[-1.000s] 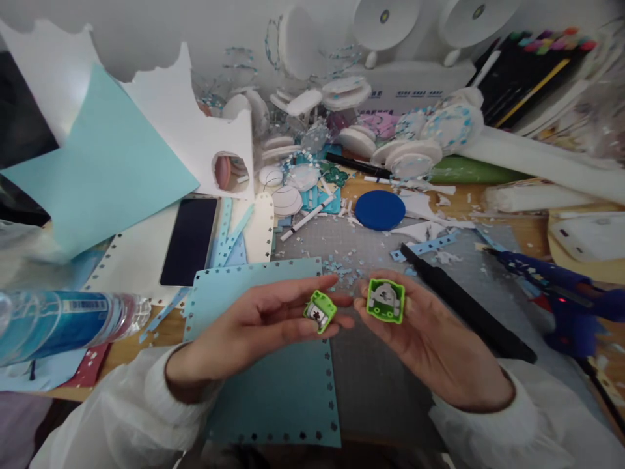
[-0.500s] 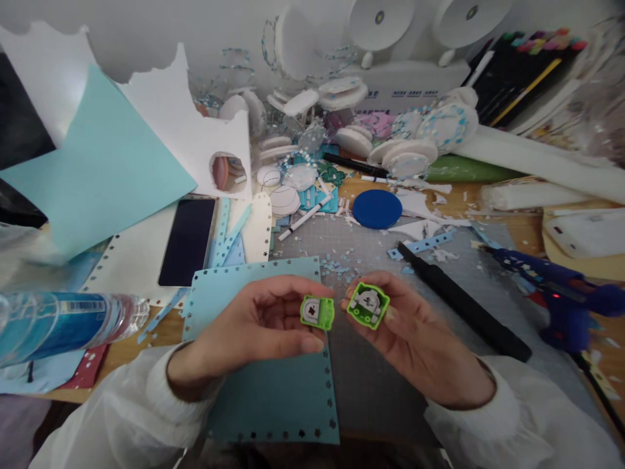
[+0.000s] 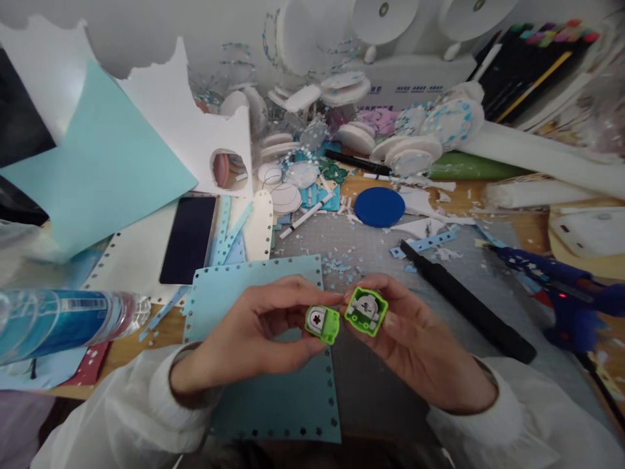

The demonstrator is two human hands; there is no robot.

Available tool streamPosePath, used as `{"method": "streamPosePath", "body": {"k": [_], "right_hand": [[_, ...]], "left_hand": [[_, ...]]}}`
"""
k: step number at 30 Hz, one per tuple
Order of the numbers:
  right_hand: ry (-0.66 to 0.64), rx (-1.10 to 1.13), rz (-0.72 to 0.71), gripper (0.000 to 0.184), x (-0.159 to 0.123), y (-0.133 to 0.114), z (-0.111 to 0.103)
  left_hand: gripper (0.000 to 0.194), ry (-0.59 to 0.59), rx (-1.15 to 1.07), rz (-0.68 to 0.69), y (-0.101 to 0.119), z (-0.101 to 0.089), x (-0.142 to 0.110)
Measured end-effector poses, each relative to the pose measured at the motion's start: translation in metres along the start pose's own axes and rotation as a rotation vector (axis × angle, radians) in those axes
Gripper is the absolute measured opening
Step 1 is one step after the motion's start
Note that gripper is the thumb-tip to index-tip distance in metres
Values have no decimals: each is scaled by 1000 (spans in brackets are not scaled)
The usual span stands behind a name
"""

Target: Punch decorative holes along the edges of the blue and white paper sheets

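Pinching smaller green piece in left hand; larger green piece just beside, grasped in right hand.

We lose 1 end of the bottle past the left edge and of the blue glue gun past the right. The far edge crops 2 white dishes. The left fingers cover part of the teal sheet; the right fingers hide the back of their green piece. We can't read the white box's small print.
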State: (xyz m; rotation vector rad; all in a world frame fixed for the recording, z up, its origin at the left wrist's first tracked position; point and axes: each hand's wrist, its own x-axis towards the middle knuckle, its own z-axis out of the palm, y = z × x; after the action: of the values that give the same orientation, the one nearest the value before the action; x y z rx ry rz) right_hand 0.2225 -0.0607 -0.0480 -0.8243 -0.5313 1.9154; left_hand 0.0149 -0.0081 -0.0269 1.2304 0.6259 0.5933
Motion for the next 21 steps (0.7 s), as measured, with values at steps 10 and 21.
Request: {"method": "streamPosePath", "body": {"k": [10,21], "right_hand": [[35,-172,-135,21,2,0,4],[56,-257,-203,21,1,4,3]], "left_hand": [[44,23,302,67,3,0,-2],[28,130,58,52,2,3,0]]}}
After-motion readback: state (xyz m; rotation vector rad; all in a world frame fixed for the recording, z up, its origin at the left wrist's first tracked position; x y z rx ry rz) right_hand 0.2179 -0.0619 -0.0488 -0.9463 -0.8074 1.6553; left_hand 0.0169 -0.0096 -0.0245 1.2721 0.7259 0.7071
